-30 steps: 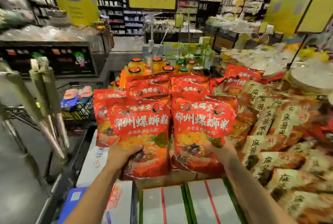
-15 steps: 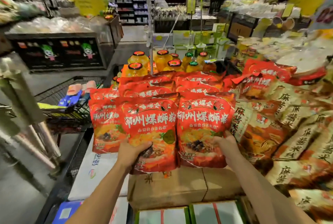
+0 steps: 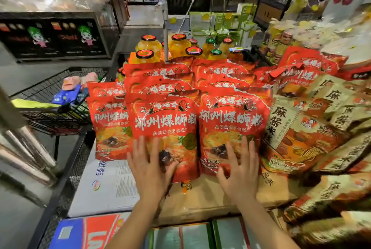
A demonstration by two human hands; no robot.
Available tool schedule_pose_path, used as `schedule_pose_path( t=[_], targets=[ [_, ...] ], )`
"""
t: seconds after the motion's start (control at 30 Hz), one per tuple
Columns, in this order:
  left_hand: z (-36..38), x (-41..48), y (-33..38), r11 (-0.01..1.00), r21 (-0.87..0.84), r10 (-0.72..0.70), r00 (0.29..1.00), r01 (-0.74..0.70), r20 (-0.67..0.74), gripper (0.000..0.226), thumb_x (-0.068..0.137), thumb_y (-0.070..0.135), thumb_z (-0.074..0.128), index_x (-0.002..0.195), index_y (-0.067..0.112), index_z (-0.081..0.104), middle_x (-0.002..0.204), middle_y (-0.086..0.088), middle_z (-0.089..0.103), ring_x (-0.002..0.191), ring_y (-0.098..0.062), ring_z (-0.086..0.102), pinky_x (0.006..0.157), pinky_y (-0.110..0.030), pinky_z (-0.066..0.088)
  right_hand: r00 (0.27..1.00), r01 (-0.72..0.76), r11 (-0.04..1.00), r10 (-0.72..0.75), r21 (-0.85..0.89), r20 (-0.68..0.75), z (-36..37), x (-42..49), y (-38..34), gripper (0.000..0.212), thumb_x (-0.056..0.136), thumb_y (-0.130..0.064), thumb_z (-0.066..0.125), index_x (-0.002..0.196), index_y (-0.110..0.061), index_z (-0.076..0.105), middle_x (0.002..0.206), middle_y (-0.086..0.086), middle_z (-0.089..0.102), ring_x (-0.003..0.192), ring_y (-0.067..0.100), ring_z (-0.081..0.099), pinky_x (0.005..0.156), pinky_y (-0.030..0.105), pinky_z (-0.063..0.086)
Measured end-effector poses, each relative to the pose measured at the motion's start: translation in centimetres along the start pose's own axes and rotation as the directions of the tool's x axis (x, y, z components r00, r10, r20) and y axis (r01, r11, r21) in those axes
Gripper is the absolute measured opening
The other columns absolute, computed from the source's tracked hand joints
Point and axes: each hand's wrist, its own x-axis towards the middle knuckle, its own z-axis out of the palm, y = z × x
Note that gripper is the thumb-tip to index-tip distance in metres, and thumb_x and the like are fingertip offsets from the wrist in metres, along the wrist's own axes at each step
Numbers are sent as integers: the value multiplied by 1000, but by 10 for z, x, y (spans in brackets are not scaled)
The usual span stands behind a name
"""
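**A:** What are the hands doing?

**B:** The left hand (image 3: pixel 149 170) lies flat, fingers straight and spread, pressing the lower front of the left red pouch (image 3: pixel 164 126). The right hand (image 3: pixel 240 172) does the same on the right red pouch (image 3: pixel 230 122). Neither grips anything.

**A:** Where do the two pouches stand?

**B:** Upright, side by side and touching, at the front of the display, their bottoms on the brown carton (image 3: pixel 200 202). A third red pouch (image 3: pixel 109 126) stands at nine o'clock of them. Rows of the same pouches (image 3: pixel 158 72) are at twelve, with jars (image 3: pixel 149 45) beyond. Beige packets (image 3: pixel 301 142) lie at three o'clock, a wire cart (image 3: pixel 50 96) at ten.

**A:** So how far along is it?

**B:** I judge the placing done: both pouches face forward and sit level. What is left seems small: a last press to square them, then lifting the hands off and seeing whether they hold upright.
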Motion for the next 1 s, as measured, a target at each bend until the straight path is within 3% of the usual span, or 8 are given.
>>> schedule_pose_path(
  t=[0.07,0.13,0.23,0.4,0.57,0.7,0.93,1.0],
  targets=[
    [5,-15,-6,979,66,186,977,-193,105,91,77,65,62,154,27,31,165,-12,18,152,-37,15,121,-55,7,994,47,999,-44,-27,98,8,-8,4,92,71,-41,73,153,-25,34,164,18,13,151,39,10,119,57,15],
    [11,-24,-13,952,125,253,950,-278,185,94,75,61,67,155,29,29,167,-8,14,153,-36,12,121,-57,8,979,58,997,-46,-51,200,14,-9,11,102,71,-48,74,156,-30,20,166,15,6,152,36,4,119,53,9],
    [17,-27,-20,944,171,246,948,-281,202,94,75,56,77,153,27,34,164,-12,24,152,-38,16,120,-55,6,963,75,995,-56,-64,265,21,-6,19,111,72,-51,74,158,-34,6,166,13,1,153,34,1,119,51,7],
    [24,-26,-20,932,196,263,940,-306,218,79,83,60,51,152,25,36,164,-9,23,153,-36,12,120,-58,6,958,67,998,-67,8,279,26,-4,24,111,73,-41,79,158,-33,8,167,12,1,153,34,1,120,48,5],
    [29,-27,-23,926,213,269,940,-312,210,77,85,58,49,153,26,32,164,-8,22,154,-34,8,119,-60,9,949,89,992,-110,85,296,28,-2,34,113,77,-37,79,158,-34,1,167,9,-1,153,30,-3,122,41,-6],
    [31,-27,-26,922,221,270,938,-317,218,78,85,58,49,154,27,29,165,-7,20,154,-35,9,119,-61,10,937,97,991,-124,96,327,29,0,39,114,80,-38,78,158,-33,-4,167,7,-5,153,28,-5,122,40,-5],
    [21,-25,-20,917,237,254,928,-321,273,80,84,63,47,154,27,32,164,-8,24,154,-34,11,118,-61,12,933,101,994,-109,40,343,24,-2,36,111,79,-46,75,158,-33,-1,167,8,-2,153,30,0,120,42,0],
    [14,-24,-17,915,245,245,925,-320,292,82,83,64,56,153,25,37,164,-9,26,153,-35,14,118,-60,12,939,93,995,-99,34,328,18,-2,33,109,78,-49,74,158,-34,3,167,7,1,153,30,2,121,42,-2]
  ],
)
